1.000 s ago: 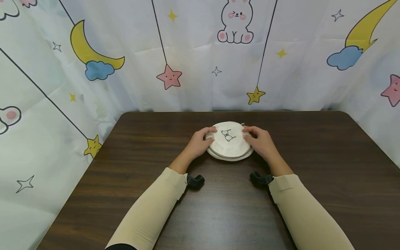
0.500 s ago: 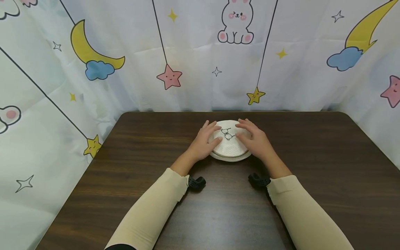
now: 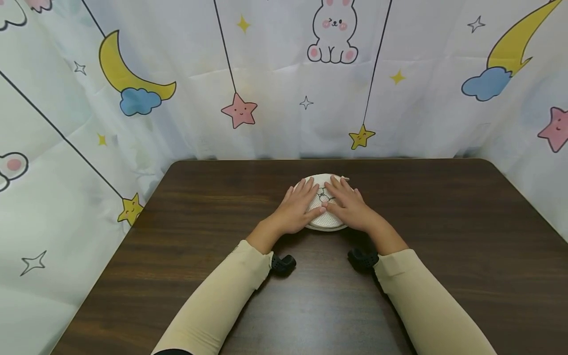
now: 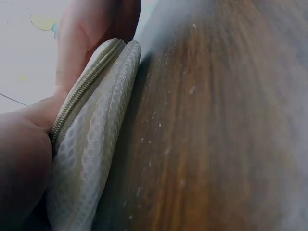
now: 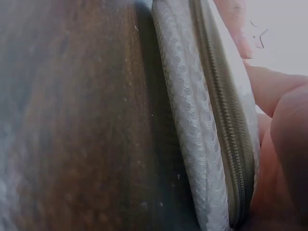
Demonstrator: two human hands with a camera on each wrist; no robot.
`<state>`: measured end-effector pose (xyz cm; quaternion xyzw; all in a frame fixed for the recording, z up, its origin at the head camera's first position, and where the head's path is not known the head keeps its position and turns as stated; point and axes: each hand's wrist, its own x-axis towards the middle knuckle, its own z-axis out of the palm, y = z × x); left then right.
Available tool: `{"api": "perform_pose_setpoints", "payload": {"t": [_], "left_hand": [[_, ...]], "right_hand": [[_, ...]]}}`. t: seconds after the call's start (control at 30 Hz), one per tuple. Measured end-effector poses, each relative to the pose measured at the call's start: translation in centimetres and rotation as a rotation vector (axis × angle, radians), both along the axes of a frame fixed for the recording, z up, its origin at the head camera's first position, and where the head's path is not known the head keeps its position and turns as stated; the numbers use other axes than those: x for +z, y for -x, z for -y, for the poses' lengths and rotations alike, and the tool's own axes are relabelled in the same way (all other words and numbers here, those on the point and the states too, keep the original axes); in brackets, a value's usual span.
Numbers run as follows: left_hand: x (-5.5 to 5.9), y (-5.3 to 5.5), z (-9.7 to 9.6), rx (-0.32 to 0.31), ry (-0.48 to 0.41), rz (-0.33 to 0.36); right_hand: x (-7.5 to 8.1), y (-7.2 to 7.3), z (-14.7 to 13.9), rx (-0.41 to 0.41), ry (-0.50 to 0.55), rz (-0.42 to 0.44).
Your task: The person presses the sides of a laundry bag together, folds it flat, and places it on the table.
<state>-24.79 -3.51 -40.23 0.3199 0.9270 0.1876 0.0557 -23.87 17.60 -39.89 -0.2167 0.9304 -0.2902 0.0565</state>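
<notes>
A round white mesh laundry bag (image 3: pixel 327 221), with a small dark line drawing on top, lies flat on the brown table (image 3: pixel 213 212). My left hand (image 3: pixel 294 208) rests over the left part of its top, fingers extended forward and thumb toward the middle. Over the right part lies my right hand (image 3: pixel 352 206), also with straight fingers, its thumb close to the left one. Both palms cover much of the drawing. In the left wrist view a beige zipper (image 4: pixel 84 91) runs round the bag's side above the puffy mesh edge. The right wrist view shows the zipper (image 5: pixel 226 110) too.
A white curtain (image 3: pixel 275 64) printed with moons, stars and a rabbit hangs behind the table's far edge. It continues along the left and right sides. A black wrist device (image 3: pixel 284 265) sits at the left cuff, another black device (image 3: pixel 361 259) at the right.
One second ago my fingers gripped the bag's left and right edges. Both hands have since let go, lifted inward over it, and come down with straighter fingers on its top.
</notes>
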Motion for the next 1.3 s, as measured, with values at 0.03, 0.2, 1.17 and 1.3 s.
{"api": "perform_pose_setpoints", "payload": {"t": [0.03,0.2,1.17,1.3], "left_hand": [[0.0,0.0,0.0,-0.002,0.005,0.016],[0.2,0.1,-0.2,-0.006,0.035,0.102],[1.1,0.2,-1.5,0.053,0.337,0.222],[1.0,0.2,-1.6,0.052,0.332,0.232]], "right_hand": [[0.0,0.0,-0.1,0.002,-0.001,0.014],[0.0,0.2,-0.2,0.015,-0.015,0.067],[1.0,-0.2,1.3,0.031,-0.315,0.143],[0.8,-0.1,1.3,0.028,-0.304,0.144]]}}
